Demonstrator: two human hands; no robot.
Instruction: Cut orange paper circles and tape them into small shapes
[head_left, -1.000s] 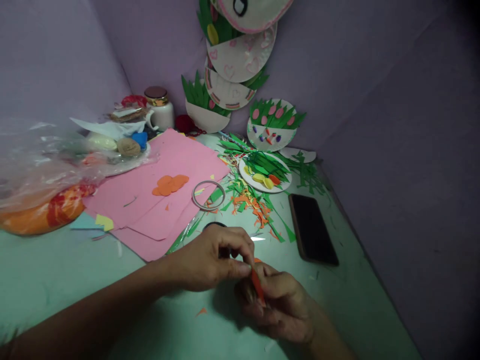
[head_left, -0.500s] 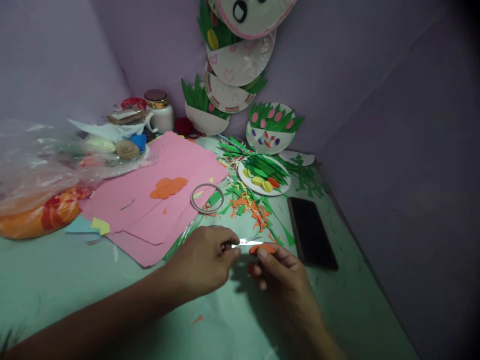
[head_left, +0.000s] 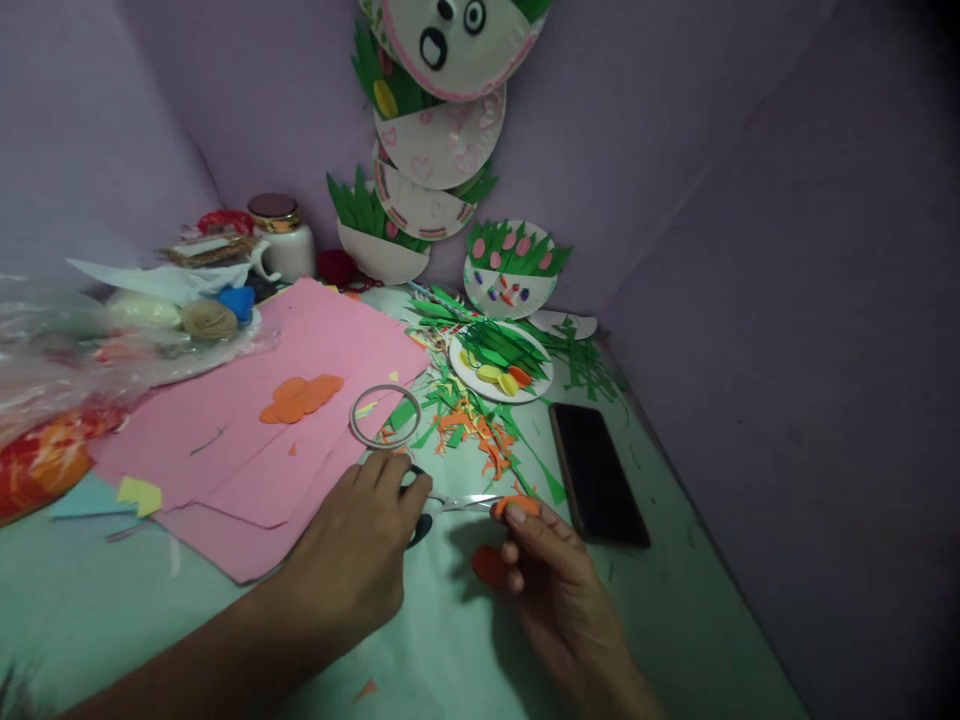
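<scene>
My left hand (head_left: pixel 352 545) grips the black handles of a pair of scissors (head_left: pixel 457 503), whose metal blades point right. My right hand (head_left: pixel 551 580) pinches a small piece of orange paper (head_left: pixel 516 505) at the blade tips, and a second bit of orange paper (head_left: pixel 489 566) shows under its fingers. Both hands work low over the pale green table (head_left: pixel 675 620), just in front of a heap of orange and green paper scraps (head_left: pixel 472 425).
Pink paper sheets (head_left: pixel 300 350) with orange paper circles (head_left: pixel 300 397) and a tape ring (head_left: pixel 384 416) lie to the left. A black phone (head_left: pixel 596 472) lies right of the hands. Paper-plate crafts (head_left: pixel 501 362) stand at the back, a plastic bag (head_left: pixel 67 350) and jar (head_left: pixel 277 235) at the left.
The hands moved apart from a close pinch on the orange piece. My left hand took up the scissors by their handles and the blades now meet the orange paper. The view shifted right.
</scene>
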